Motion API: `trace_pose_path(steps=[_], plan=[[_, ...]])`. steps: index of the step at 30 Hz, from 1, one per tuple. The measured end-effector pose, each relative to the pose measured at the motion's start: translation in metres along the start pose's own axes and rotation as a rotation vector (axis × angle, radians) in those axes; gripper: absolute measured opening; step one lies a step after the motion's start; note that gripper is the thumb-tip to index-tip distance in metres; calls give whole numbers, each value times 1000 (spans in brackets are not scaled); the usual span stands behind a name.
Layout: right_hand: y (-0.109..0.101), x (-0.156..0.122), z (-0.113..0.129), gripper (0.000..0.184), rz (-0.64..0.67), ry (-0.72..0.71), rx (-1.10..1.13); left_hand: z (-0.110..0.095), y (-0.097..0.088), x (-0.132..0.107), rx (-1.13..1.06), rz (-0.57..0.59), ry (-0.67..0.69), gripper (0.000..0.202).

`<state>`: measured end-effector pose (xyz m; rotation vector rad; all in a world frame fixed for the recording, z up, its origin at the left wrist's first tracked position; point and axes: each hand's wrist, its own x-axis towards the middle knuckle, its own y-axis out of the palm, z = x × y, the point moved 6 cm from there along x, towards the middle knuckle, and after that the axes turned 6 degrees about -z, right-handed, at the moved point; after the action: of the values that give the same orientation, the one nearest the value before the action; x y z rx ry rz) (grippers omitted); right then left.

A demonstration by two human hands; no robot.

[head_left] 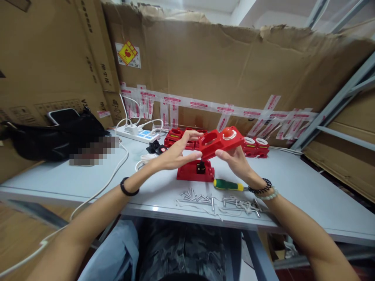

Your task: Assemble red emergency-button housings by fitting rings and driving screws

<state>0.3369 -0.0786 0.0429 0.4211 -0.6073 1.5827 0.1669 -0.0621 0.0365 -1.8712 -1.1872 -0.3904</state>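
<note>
A red housing cover [209,146], with an oval opening and a round red button in a white ring [229,134], is held tilted above the table. My left hand [178,152] has its thumb and straight fingers on either side of the cover's left end. My right hand [236,162] grips the right end, thumb at the front edge and the other fingers partly hidden behind. Just below sits a red base [189,171] with a small black block [200,168] on it. A green and yellow screwdriver [227,184] lies near my right wrist.
Several screws [193,196] and metal rods with white string [238,203] lie near the front edge. More red housings [256,147] line the back before a cardboard wall [199,62]. At left are a power strip [137,133], a white cable [113,177] and a black bag [67,134].
</note>
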Motion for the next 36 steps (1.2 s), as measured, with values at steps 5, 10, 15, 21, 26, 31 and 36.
trace_pose_path(steps=[5,10,15,21,26,31,36], plan=[[-17,8,-5,42,-82,31,-64,54,-32,-15,577,408,-364,51],[-10,6,-7,44,3,92,-27,83,-37,-27,738,542,-471,48],[-4,3,-4,45,103,65,-32,49,-34,-8,476,335,-240,43],[8,-5,6,47,219,-51,-125,-7,-22,4,-101,16,-11,47],[11,-7,9,52,217,-69,-157,-13,-11,1,-64,20,49,49],[9,-6,10,53,210,-90,-205,-16,-13,0,-23,-10,73,50],[11,-7,18,47,195,-125,-260,-21,-14,0,-18,-35,88,50]])
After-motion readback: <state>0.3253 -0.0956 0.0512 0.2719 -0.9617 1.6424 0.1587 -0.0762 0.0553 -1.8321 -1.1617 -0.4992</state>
